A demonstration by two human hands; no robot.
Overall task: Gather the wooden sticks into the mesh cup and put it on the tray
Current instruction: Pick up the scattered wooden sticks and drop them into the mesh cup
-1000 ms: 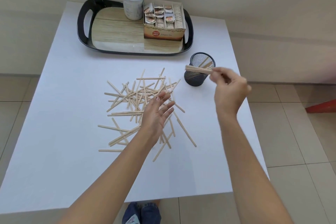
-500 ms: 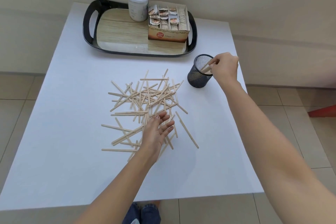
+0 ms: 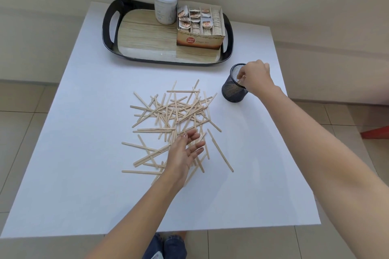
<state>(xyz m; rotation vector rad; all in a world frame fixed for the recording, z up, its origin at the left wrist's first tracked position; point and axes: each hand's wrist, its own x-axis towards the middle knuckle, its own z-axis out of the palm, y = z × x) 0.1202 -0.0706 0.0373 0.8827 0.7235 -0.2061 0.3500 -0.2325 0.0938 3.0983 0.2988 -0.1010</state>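
Right grip is narrow, fingers curled at the mouth of the cup, seemingly pinching a few sticks, though blur hides the ends. Left hand hovers with fingers loose over the sticks scattered mid-desk. The cup stands near the right edge of the desk, just short of the tray. Likely risks: sticks catching the rim and spilling out, or a withdrawing wrist tipping the light cup toward the edge.
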